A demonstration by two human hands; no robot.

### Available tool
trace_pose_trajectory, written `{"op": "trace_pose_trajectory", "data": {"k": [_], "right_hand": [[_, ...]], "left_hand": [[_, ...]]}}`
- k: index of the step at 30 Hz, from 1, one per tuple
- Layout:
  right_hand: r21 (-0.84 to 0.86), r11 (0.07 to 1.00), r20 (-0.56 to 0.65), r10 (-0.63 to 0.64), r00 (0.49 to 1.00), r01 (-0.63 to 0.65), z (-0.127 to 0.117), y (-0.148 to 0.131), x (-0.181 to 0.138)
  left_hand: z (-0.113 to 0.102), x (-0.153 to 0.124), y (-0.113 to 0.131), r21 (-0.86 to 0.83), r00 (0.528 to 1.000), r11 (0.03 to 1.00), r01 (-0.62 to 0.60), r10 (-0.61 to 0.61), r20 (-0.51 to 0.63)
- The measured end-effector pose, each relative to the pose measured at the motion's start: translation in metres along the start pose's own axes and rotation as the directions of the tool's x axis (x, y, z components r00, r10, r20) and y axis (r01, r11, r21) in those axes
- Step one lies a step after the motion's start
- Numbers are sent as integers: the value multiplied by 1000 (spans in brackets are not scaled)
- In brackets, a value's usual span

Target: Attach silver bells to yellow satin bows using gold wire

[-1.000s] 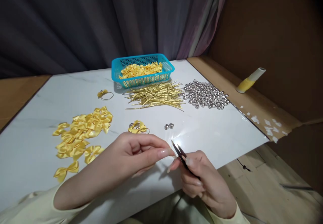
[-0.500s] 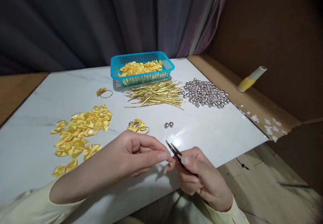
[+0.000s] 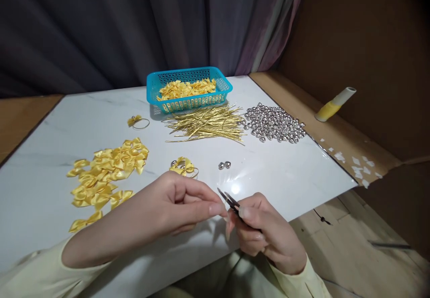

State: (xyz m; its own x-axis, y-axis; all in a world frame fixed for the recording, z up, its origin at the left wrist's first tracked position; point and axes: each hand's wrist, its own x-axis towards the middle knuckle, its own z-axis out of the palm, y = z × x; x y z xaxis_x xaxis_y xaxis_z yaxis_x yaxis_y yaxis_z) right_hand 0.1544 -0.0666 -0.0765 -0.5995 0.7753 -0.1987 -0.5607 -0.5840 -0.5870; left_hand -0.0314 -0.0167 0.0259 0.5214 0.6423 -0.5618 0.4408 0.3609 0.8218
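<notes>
My left hand (image 3: 188,204) is closed in a pinch, thumb against forefinger, just left of the tweezer tips. What sits in that pinch is too small to make out. Dark pointed tweezers (image 3: 231,200) are gripped in my right hand (image 3: 268,231), their two tips slightly apart and pointing up and left. Beyond my hands lie two silver beads (image 3: 224,165) side by side. A yellow ribbon piece with silver beads and a gold loop (image 3: 183,166) rests past my left wrist. Loose yellow bows (image 3: 110,163) are heaped to the left, partly behind my forearm.
A blue basket (image 3: 154,96) of yellow bows stands at the back of the white table (image 3: 285,186). In front of it are gold wire strips (image 3: 208,125), with silver beads (image 3: 275,123) piled to the right. A yellow-and-white tube (image 3: 336,104) stands at the right.
The tweezer tips have shifted slightly left. My left fingertips have moved a little, and the fingers of my right hand by the tweezers have changed position slightly.
</notes>
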Motion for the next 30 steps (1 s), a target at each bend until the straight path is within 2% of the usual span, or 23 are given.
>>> {"op": "trace_pose_trajectory", "data": {"k": [10,17,23,30], "right_hand": [[-45,999,-22,25,999,-26,-3,0,-1],[-41,999,-22,24,999,-25,-2,0,0],[-17,1000,-11,15,1000,-15,0,2,0],[20,999,-20,-27,999,27,6,8,0]], "left_hand": [[-2,1,0,-14,999,1000,15,-14,32],[-5,4,-6,54,997,998,7,-11,70],[-4,3,-5,37,1000,999,4,-5,26],[-3,7,-7,21,1000,1000,-15,14,25]]}}
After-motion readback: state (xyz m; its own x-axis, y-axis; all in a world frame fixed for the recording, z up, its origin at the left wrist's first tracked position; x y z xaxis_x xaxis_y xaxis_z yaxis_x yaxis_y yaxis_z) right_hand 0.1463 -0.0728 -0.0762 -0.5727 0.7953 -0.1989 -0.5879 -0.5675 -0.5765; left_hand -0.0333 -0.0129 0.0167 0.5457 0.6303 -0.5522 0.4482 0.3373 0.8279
